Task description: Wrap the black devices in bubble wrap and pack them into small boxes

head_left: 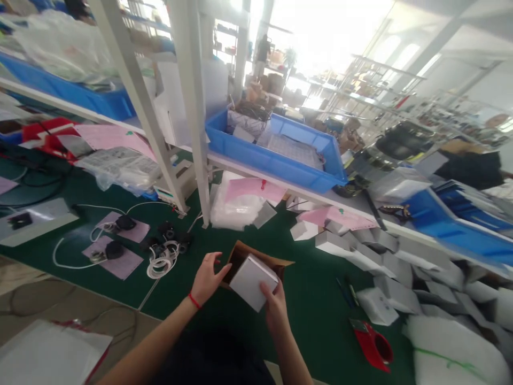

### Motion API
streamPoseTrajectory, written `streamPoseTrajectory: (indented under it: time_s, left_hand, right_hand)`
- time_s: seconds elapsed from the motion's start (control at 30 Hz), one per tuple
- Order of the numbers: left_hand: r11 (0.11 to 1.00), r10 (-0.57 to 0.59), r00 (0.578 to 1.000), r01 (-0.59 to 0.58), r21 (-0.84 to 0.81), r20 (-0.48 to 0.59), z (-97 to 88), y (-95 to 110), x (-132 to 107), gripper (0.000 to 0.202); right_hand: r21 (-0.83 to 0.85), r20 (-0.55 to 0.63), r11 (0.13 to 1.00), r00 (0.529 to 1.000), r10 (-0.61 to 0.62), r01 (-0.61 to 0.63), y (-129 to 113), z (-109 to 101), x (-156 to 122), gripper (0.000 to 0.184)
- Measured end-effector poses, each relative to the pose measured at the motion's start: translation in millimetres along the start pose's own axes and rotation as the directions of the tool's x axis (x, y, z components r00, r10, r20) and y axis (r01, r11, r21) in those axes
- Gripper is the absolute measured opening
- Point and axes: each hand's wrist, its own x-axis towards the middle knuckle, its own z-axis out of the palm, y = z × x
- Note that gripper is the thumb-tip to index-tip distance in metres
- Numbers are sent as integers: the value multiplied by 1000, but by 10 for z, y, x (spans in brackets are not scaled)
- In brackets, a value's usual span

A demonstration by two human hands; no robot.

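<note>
My right hand (274,299) grips a small white box (252,280) by its right side, thumb on the near face. The white box is tilted above the opening of a brown cardboard box (280,262), which stands on the green work table (316,326). At the cardboard box's left edge is my left hand (208,275), its fingers apart and curved, with a red band on the wrist. Whether its thumb touches the cardboard is hard to tell. The white box hides much of the cardboard box's inside.
Many white boxes (368,256) lie piled at the right, near a red tape dispenser (372,345) and a bubble-wrap-like bundle (452,347). Coiled white cables (162,262) with black parts lie left. A shelf with a blue tray (276,160) crosses behind, its white posts (196,117) reaching the table.
</note>
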Motion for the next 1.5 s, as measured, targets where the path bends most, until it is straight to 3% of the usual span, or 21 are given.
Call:
streamPoseTrajectory:
  time_s: [0.07, 0.17, 0.3, 0.5, 0.6, 0.8, 0.9, 1.07, 1.17, 1.23, 1.3, 1.37, 1.47, 1.5]
  left_hand:
    - [996, 4, 997, -11, 84, 76, 81, 23, 122, 45]
    - [985, 23, 979, -56, 162, 202, 154, 42, 139, 26]
    - [963, 16, 954, -95, 250, 300, 179, 62, -67, 23]
    - [952, -62, 936, -50, 303, 346, 125, 46, -296, 19]
    - [950, -104, 929, -13, 313, 355, 89, 17, -330, 20]
    - [964, -117, 915, 11, 266, 387, 113, 74, -383, 21]
    - [959, -107, 915, -9, 283, 390, 146, 146, -382, 29]
    - [937, -103, 897, -58, 344, 430, 158, 186, -326, 36]
    - [921, -132, 899, -45, 387, 418, 132, 149, -297, 34]
    - [914, -150, 904, -28, 405, 400, 102, 111, -297, 33]
    - [909, -162, 909, -14, 416, 383, 71, 77, -315, 33]
    - [905, -171, 913, -3, 425, 371, 49, 59, -342, 33]
    - [905, -167, 912, -8, 425, 375, 45, 73, -377, 33]
    - [906, -164, 910, -13, 422, 381, 46, 86, -383, 32]
  right_hand:
    - [-31, 2, 997, 998, -68, 68, 23, 32, 128, 72]
    - [-128, -21, 992, 1000, 2, -4, 160, 43, 294, 75]
    - [-168, -42, 972, 986, 160, -165, 402, 22, 438, 66]
    - [-227, -51, 946, 972, 227, -233, 606, 9, 445, 55]
    - [-265, -66, 943, 979, 191, -202, 570, -52, 361, 54]
    - [-310, -68, 948, 996, 52, -71, 319, -277, 43, 75]
    - [-169, -30, 974, 989, 145, -148, 228, -354, -100, 67]
    - [31, 23, 911, 912, 410, -410, 186, -381, -291, 61]
    - [82, 71, 917, 920, 386, -391, 168, -383, -443, 62]
    - [58, 201, 933, 919, 339, -356, 86, -416, -517, 75]
    - [-106, 375, 937, 859, 349, -334, -94, -467, -521, 84]
    - [-375, 495, 888, 753, 434, -266, -355, -490, -442, 80]
    - [-634, 604, 774, 623, 497, -2, -767, -375, -246, 68]
    - [-682, 623, 725, 599, 503, 101, -877, -297, -190, 65]
